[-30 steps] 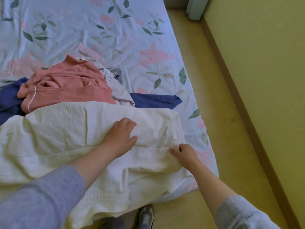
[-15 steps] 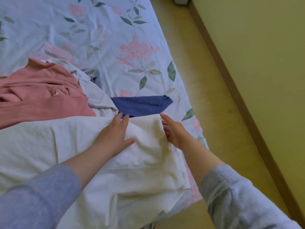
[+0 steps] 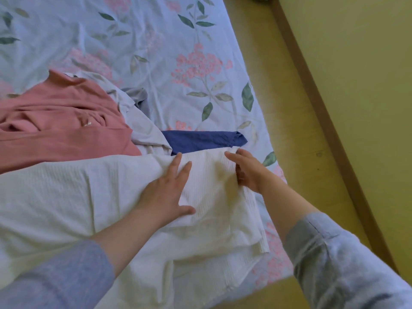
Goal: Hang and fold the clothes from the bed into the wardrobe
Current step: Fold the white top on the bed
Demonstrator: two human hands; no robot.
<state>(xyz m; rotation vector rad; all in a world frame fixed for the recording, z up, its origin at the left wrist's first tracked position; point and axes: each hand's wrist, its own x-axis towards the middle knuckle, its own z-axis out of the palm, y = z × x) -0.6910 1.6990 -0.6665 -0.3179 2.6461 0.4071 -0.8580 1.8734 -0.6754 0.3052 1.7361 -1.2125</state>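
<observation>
- The bed (image 3: 156,41), under a floral sheet, fills the left and middle of the view. Its right edge runs diagonally from the top centre down to the lower right.
- Beside that edge a strip of yellowish floor (image 3: 278,103) lies open, narrow, bounded by a brown skirting board (image 3: 321,112) and the wall (image 3: 361,81).
- The far half of the bed is bare sheet, so there is free room beyond the pile of clothes.
- The white garment (image 3: 66,197) lies spread across the near part of the bed. Its lower right corner hangs over the near bed edge, and its right hem stops just short of the side edge.
- Behind it a pink garment (image 3: 62,132) is heaped on the left, with a pale grey garment (image 3: 145,130) beside it. A dark blue garment (image 3: 200,140) pokes out, touching the white one's far edge.
- The left hand (image 3: 165,192) lies flat on the white garment, fingers straight and spread, thumb out to the side, pressing the cloth down.
- The right hand (image 3: 247,172) is at the garment's far right corner with its forefinger stretched out. The other fingers bend towards the hem, and whether they pinch it cannot be told.
- A second ago the left hand rested lower on the cloth with its fingers loosely bent, and the right hand pinched the hem nearer the person. Both hands have since moved up to the far right corner, close to the blue garment.
</observation>
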